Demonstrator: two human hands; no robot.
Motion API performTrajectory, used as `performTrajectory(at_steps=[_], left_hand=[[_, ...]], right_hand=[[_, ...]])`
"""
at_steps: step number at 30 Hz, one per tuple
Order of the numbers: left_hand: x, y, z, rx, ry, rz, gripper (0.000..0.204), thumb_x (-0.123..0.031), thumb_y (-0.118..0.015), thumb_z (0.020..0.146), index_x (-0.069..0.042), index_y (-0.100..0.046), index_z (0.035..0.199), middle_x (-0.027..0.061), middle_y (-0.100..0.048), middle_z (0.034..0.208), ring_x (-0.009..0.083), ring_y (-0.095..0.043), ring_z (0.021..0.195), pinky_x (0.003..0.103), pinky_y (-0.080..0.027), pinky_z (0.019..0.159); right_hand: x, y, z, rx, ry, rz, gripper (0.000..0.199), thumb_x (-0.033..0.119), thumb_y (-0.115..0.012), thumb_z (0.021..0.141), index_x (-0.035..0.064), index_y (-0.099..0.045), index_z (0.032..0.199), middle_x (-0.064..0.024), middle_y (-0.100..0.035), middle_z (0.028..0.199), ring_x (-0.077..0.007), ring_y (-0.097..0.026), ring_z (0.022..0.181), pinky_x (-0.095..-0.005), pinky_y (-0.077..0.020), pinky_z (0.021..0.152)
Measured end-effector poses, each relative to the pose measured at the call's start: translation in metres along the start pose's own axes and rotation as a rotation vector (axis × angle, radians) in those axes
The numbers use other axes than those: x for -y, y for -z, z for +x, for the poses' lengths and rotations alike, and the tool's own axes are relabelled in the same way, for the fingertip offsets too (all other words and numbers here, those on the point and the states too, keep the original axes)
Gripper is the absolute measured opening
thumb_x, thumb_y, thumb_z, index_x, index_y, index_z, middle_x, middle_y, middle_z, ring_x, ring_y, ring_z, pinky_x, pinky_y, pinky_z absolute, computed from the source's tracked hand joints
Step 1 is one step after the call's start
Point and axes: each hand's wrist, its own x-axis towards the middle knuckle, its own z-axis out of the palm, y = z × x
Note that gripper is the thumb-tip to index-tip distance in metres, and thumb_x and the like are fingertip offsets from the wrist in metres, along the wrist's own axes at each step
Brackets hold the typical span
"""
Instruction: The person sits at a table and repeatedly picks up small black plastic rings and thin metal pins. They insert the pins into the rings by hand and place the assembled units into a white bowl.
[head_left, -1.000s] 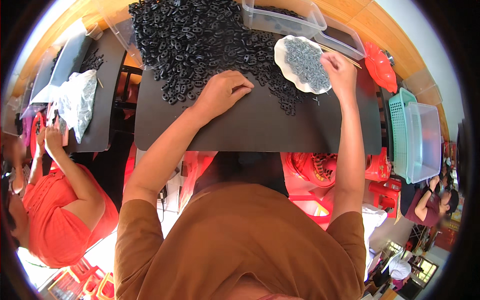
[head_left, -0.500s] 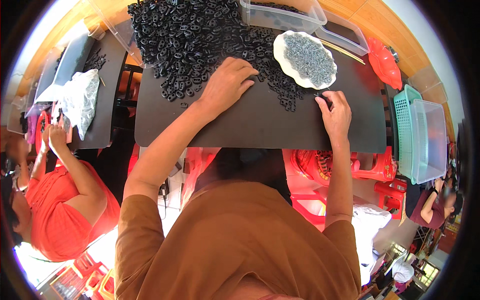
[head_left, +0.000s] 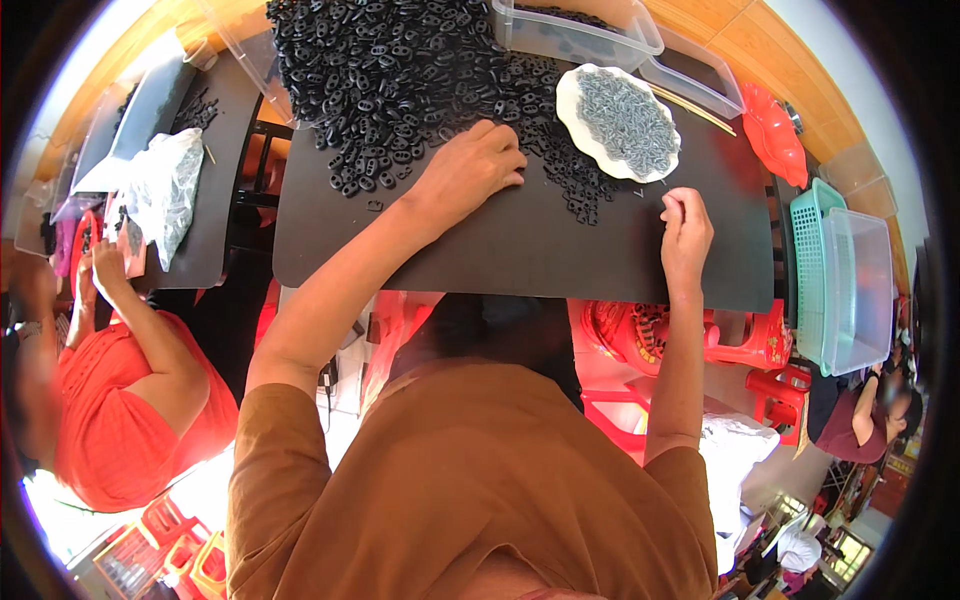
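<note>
Curling both grips above the dark surface [head_left: 560, 260]

The left grip [head_left: 472, 168] bends its fingers at the edge of the black pieces [head_left: 360, 100], heaped beyond and left of it; whether it holds one is hidden. The right grip [head_left: 687, 230] looks nearly closed, just nearer than the plate [head_left: 569, 110] of pins [head_left: 628, 118]; whether it pinches one cannot be told. Beyond it lie sticks [head_left: 692, 109].

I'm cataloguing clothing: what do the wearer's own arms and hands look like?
Short brown sleeves, loose and plain, end near the elbows. The forearms, left hand and right hand are bare, with nothing visibly worn at either wrist.
</note>
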Motion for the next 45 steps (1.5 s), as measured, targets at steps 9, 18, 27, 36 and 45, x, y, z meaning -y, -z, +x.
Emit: performTrajectory(at_steps=[9,18,27,36,45], left_hand=[[0.001,0.001,0.001,0.058,0.089,-0.07,0.012,-0.01,-0.068,0.082,-0.005,-0.063,0.092,0.0081,-0.06,0.093,0.0302,-0.058,0.094,0.04,-0.05,0.08],[0.014,0.004,-0.002,-0.071,0.528,-0.81,0.014,0.001,-0.066,0.087,-0.004,-0.059,0.098,0.0018,-0.064,0.093,0.0083,-0.061,0.088,0.025,-0.051,0.079],[0.028,0.004,-0.004,-0.133,0.563,-0.834,0.017,0.0,-0.068,0.087,-0.003,-0.059,0.101,0.0014,-0.064,0.095,0.0076,-0.061,0.086,0.023,-0.051,0.077],[0.027,0.001,-0.003,-0.228,0.669,-1.191,0.016,-0.001,-0.069,0.087,-0.003,-0.062,0.101,0.0026,-0.065,0.099,0.0083,-0.061,0.086,0.023,-0.05,0.075],[0.026,0.004,-0.003,-0.231,0.646,-1.076,0.016,0.0,-0.069,0.087,-0.003,-0.062,0.101,0.0018,-0.066,0.097,0.0075,-0.063,0.087,0.022,-0.051,0.076]], right_hand=[[0.049,-0.032,0.011,0.039,0.0,0.413,0.018,-0.004,-0.072,0.082,0.0016,-0.068,0.099,-0.0046,-0.069,0.084,-0.0092,-0.065,0.076,-0.0244,-0.0519,0.069],[0.105,-0.08,0.049,0.436,-0.091,0.599,0.014,0.002,-0.063,0.089,0.0017,-0.068,0.102,-0.0016,-0.067,0.084,-0.0076,-0.06,0.071,-0.0228,-0.0493,0.064],[0.109,-0.114,0.056,0.583,-0.15,0.695,0.008,0.003,-0.065,0.089,0.0018,-0.068,0.097,-0.0002,-0.065,0.079,-0.0058,-0.057,0.069,-0.0219,-0.0477,0.062],[0.109,-0.116,0.051,0.533,-0.149,0.77,0.007,0.005,-0.067,0.09,0.0009,-0.066,0.095,-0.0011,-0.065,0.079,-0.0065,-0.06,0.068,-0.0209,-0.049,0.061],[0.109,-0.108,0.058,0.487,-0.25,0.831,0.007,0.004,-0.067,0.09,0.0002,-0.068,0.096,-0.004,-0.069,0.083,-0.0109,-0.067,0.073,-0.0225,-0.052,0.064]])
